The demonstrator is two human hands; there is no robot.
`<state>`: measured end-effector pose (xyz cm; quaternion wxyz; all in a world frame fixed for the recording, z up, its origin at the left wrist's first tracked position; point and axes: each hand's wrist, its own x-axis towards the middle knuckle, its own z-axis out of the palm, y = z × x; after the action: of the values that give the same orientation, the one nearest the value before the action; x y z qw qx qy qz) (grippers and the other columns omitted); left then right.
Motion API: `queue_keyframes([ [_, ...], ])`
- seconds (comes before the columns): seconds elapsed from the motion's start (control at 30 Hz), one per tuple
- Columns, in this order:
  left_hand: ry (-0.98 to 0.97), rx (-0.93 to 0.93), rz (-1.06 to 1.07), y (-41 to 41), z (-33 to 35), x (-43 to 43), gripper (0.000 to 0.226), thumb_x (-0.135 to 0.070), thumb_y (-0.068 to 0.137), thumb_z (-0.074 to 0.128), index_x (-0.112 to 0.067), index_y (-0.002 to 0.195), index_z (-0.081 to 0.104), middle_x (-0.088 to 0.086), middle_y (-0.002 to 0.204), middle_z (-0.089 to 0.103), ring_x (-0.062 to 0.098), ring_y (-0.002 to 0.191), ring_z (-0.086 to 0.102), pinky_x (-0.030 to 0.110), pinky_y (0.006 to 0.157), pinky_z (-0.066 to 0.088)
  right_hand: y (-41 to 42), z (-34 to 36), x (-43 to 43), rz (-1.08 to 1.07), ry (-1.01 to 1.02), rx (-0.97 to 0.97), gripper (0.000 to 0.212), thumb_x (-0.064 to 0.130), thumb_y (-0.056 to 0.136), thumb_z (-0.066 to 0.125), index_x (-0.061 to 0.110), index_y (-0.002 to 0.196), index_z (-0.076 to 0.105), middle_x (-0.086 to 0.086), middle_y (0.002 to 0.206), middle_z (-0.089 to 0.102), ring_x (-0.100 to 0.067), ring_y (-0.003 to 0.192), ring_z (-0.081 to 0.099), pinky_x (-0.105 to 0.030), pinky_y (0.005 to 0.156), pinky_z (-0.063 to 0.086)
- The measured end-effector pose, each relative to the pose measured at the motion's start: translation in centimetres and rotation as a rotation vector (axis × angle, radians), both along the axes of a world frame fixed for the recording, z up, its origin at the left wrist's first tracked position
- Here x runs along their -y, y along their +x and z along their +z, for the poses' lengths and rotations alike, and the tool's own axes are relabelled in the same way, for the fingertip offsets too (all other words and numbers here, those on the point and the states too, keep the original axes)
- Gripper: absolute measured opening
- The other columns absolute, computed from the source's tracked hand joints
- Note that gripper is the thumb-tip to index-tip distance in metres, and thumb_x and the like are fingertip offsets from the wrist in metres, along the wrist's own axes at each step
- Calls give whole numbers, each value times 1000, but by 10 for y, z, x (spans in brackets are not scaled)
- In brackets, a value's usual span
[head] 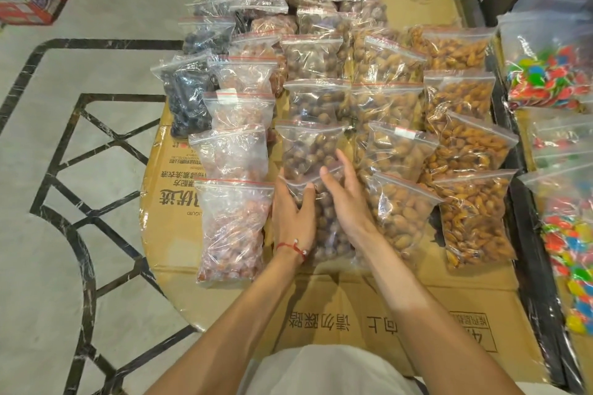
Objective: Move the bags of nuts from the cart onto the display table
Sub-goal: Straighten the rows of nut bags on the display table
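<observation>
The flattened cardboard (337,308) was seen to be matt, brown and fibrous, printed in dark ink. The bag of nuts (324,224) laid on it, like the other bags across it, was made of thin clear plastic, glossy and crinkled, with a red line at the seal. Left of the cardboard, the floor (80,144) was laid in smooth, polished pale stone or tile with dark veined strips. Right of the cardboard, candy bags (552,74) of the same shiny film were filled with bright glossy wrappers. At the cardboard's near edge, white matt cloth (324,369) was seen. Over the cardboard, a bracelet (290,247) of red cord with pale beads was worn at a wrist.
</observation>
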<state>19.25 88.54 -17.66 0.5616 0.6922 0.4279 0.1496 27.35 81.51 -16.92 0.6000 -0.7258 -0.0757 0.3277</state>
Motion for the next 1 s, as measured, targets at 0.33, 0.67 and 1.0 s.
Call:
queue_keyframes([
  [0.33, 101, -45, -110, 9, -7, -14, 67, -46, 106, 44, -28, 164, 15, -5, 168, 27, 13, 151, 29, 31, 120, 25, -8, -4, -9, -131, -6, 9, 63, 38, 109, 55, 36, 164, 26, 13, 168, 27, -5, 151, 26, -32, 124, 25],
  [0.67, 49, 30, -41, 27, -10, -26, 83, -44, 99, 55, -21, 164, 9, -4, 171, 17, 10, 155, 18, 25, 121, 18, 24, 1, -13, -101, -76, 82, 70, 46, 109, 53, 27, 168, 21, 6, 175, 22, -11, 159, 23, -37, 129, 22],
  [1.0, 73, 41, -25, 67, -11, -62, 43, -55, 96, 51, -24, 125, 57, -6, 122, 67, 14, 113, 62, 44, 106, 47, 43, -13, -40, -115, -36, 41, 74, 50, 105, 56, 26, 168, 24, 5, 173, 29, -11, 158, 29, -42, 131, 26],
])
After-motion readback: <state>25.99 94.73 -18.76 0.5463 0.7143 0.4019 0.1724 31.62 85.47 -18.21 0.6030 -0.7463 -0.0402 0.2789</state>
